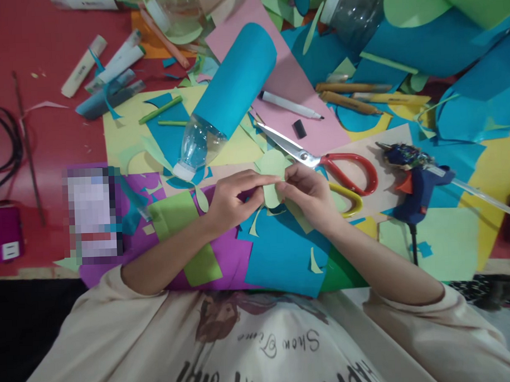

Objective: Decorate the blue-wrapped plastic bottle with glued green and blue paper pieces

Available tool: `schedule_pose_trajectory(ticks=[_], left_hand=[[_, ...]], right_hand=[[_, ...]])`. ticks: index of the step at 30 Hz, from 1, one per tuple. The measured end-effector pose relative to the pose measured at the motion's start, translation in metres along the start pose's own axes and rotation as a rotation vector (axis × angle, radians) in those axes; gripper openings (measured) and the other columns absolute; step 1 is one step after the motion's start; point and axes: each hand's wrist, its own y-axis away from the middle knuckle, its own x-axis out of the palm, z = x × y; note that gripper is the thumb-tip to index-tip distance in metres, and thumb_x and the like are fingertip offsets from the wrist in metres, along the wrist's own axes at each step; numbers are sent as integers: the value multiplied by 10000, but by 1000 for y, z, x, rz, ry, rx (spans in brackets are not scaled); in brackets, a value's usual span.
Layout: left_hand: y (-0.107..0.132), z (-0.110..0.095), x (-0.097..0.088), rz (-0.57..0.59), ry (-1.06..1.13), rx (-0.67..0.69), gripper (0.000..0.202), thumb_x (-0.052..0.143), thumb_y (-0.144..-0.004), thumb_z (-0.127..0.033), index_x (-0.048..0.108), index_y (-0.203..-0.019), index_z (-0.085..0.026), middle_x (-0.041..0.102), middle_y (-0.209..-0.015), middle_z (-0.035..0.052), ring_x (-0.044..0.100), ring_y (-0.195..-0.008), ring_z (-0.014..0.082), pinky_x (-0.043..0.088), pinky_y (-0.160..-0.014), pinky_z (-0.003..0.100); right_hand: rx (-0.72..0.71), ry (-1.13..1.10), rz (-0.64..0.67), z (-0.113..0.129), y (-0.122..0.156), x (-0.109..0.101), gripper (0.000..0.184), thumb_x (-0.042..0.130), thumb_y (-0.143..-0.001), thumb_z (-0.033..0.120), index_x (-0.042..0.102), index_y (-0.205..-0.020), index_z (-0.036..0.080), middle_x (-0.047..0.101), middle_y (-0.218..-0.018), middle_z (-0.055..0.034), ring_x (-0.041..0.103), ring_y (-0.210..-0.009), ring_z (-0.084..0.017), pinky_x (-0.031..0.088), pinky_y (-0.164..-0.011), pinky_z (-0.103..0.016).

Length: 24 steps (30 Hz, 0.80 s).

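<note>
Red table (48,137) fills the view, its bare surface showing mostly at left; pale wooden edge along the near side. Black cable (11,144) loops at far left. Below the table edge, dark floor at near left. Lighting even, shadows soft.

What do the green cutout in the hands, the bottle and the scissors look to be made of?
Cutout: thin matte paper, probably; it is flat with clean cut edges. Both hands, left and right, pinch it.
Bottle: clear glossy plastic, see-through with highlights, wrapped in matte blue paper.
Scissors: shiny metal blades, smooth red and yellow handles, likely plastic.
</note>
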Motion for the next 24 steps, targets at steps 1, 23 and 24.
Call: schedule_pose_trajectory(ticks=[1,23,24], left_hand=[[1,1,0,6,17,-41,228,514,-862,-112,704,-967,-181,723,-837,34,642,-676,96,513,-615,192],[0,4,3,-26,149,-220,405,688,-841,-389,478,-1123,-188,598,-726,-36,636,-697,106,504,-623,203],[1,4,3,-26,145,-216,408,690,-839,-392,478,-1124,-191,599,-729,-36,637,-698,108,507,-629,207]], right_hand=[[-2,4,-8,0,0,0,363,745,-711,480,508,-716,205,495,-587,49,499,-533,-88,437,-502,-242],[-65,70,-21,-5,2,2,347,714,-740,475,498,-704,205,459,-629,36,421,-558,-83,384,-506,-239],[-68,74,-21,-5,2,2,359,710,-741,489,496,-700,205,454,-625,36,421,-559,-84,384,-504,-240]])
